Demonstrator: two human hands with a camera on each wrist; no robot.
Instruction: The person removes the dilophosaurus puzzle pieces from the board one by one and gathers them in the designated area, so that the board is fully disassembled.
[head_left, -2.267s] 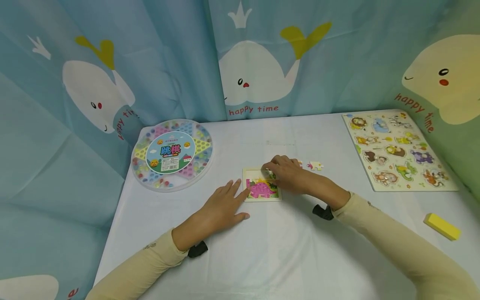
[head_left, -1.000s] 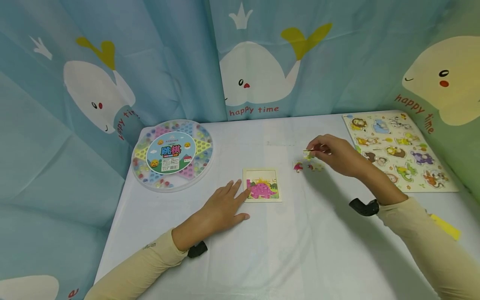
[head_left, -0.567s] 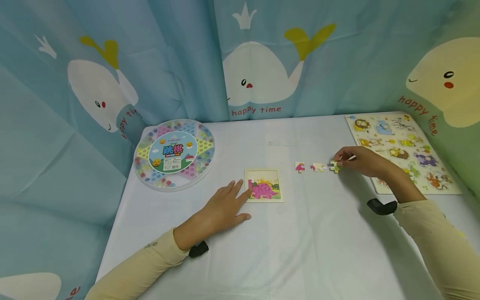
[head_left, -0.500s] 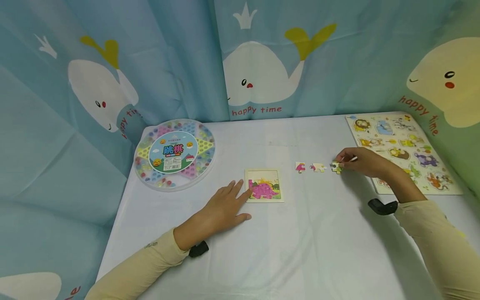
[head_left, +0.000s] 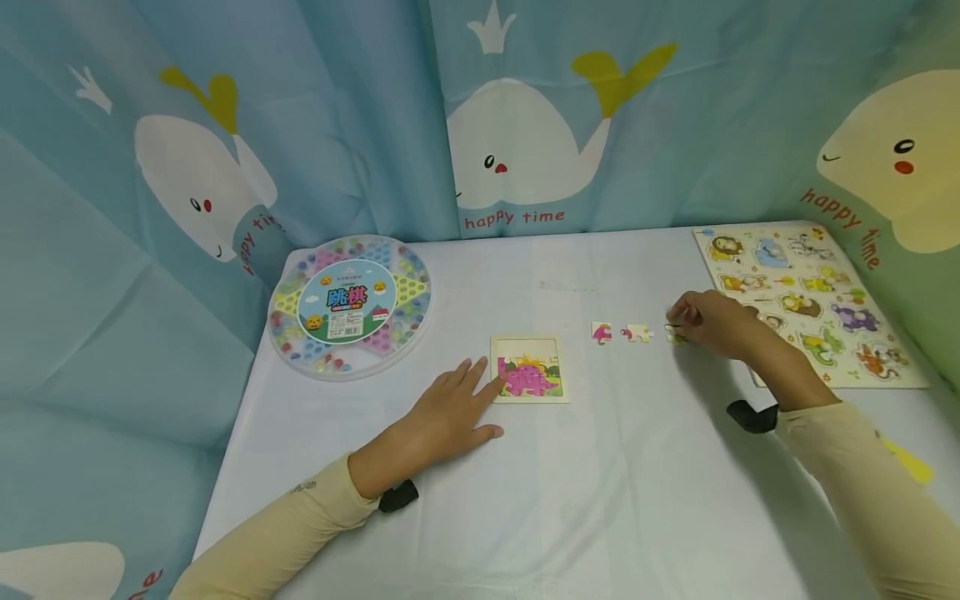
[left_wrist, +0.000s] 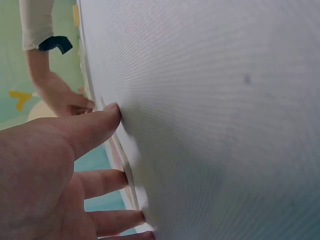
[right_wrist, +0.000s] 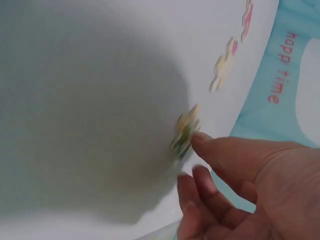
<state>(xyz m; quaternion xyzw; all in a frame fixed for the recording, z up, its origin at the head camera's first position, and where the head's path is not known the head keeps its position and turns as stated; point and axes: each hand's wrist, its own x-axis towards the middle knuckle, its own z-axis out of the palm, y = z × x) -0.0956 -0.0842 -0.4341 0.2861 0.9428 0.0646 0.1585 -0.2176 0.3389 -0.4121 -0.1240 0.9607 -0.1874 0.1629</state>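
Observation:
My left hand (head_left: 446, 417) lies flat with spread fingers, its index fingertip on the left side of a small framed jigsaw puzzle (head_left: 528, 379) showing a pink dinosaur. The puzzle's upper strip shows bare backing. In the left wrist view, the fingertips touch the frame edge. My right hand (head_left: 712, 323) is at a green-and-yellow puzzle piece (right_wrist: 185, 132), pinching it low over the table with thumb and fingers; blur hides the exact contact. To its left lie a pink-and-white piece (head_left: 637, 333) and a pink piece (head_left: 602, 332).
A round Chinese checkers set (head_left: 345, 304) with marbles sits at the back left. An animal peg puzzle board (head_left: 825, 367) lies at the right, partly behind my right hand. A yellow block (head_left: 909, 462) is partly covered by the right sleeve. A whale-print curtain (head_left: 360, 125) borders the table.
My right hand moved from the framed puzzle to the loose pieces, took up a green-and-yellow piece and carried it right, down beside the others. The left hand stayed put.

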